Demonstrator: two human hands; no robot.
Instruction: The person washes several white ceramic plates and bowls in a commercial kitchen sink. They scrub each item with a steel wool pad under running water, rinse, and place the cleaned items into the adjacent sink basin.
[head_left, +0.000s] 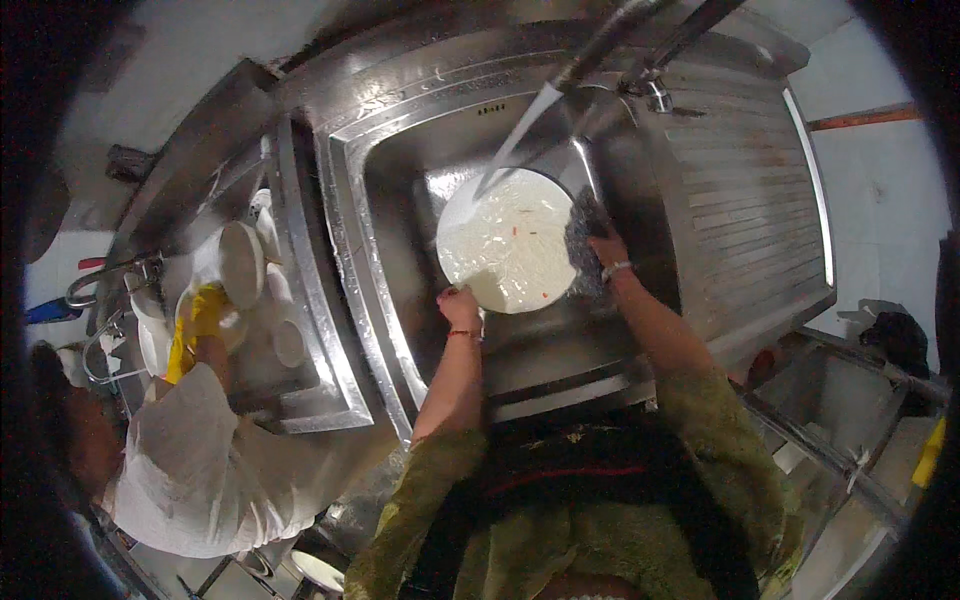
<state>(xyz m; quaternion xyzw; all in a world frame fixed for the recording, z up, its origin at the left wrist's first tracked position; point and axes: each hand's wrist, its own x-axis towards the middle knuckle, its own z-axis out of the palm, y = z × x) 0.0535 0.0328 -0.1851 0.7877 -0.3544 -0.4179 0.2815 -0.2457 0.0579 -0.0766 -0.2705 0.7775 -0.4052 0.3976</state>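
A large round white plate (510, 240) lies tilted in the metal sink, wet and dotted with a few small orange and dark bits. Its lower left rim is gripped by my left hand (459, 306). At the plate's right edge my right hand (609, 251) holds a dark grey scouring pad (580, 236), blurred, which covers part of the rim. From the faucet spout (574, 71) a stream of water (517, 135) falls onto the plate's upper left.
On the left, a co-worker's yellow-gloved hand (199, 322) is among white dishes (241, 262) in a second sink basin (319, 397). A ribbed metal drainboard (742, 210) adjoins my basin on the right. A metal rack (840, 442) stands at the lower right.
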